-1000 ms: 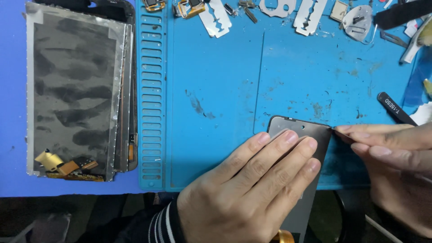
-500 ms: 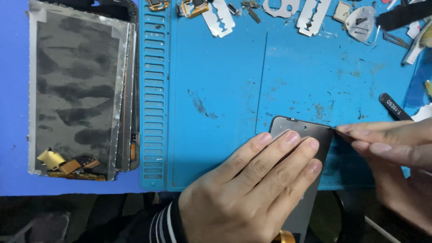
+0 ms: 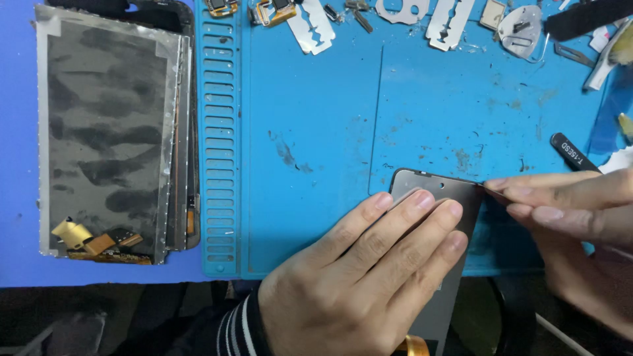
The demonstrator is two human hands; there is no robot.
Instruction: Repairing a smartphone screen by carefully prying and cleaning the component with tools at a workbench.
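Overhanging the blue mat's point(image 3: 316, 132) near edge, the dark grey phone screen panel point(image 3: 455, 194) lies flat. Left hand point(image 3: 359, 277) presses it with fingers spread; right hand point(image 3: 573, 217) pinches a thin blade point(image 3: 496, 192) at its far right corner. Bare mat lies beyond.

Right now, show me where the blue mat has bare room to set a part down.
Bare: the blue silicone mat's middle, between the slotted strip and the grey phone panel. Also free above that panel. Crowded: the top edge with razor blades, the stacked screen panels, and both hands.

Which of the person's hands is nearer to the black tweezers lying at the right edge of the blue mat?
Right. The right hand lies just below the black tweezers; the left hand presses on the dark phone panel, farther left.
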